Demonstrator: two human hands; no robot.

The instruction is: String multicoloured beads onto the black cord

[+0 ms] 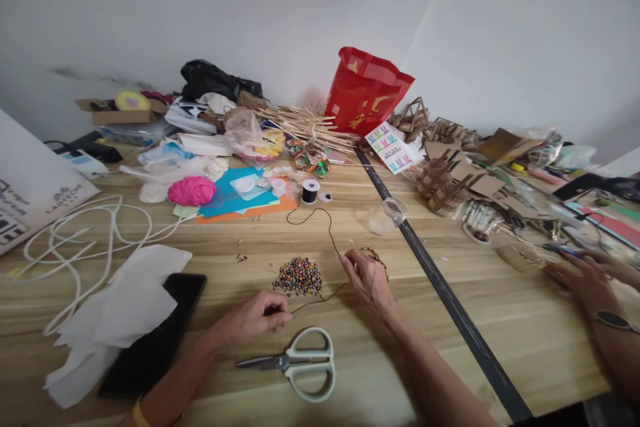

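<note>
- A loose pile of small, round, many-coloured beads sits on the pale wooden tabletop.
- At 8 o'clock from the pile, the left hand has its fingers pressed together, pinching the thin dark thread.
- At 3 o'clock, the right hand seems to pinch thread too; a curved row of strung beads peeks out past it.
- A white spool of black thread stands at 12 o'clock; metal scissors with pale handles lie at 6 o'clock.
- The step looks like working the thread between both hands; the next move likely calls for a tight pinch and little slack.
</note>
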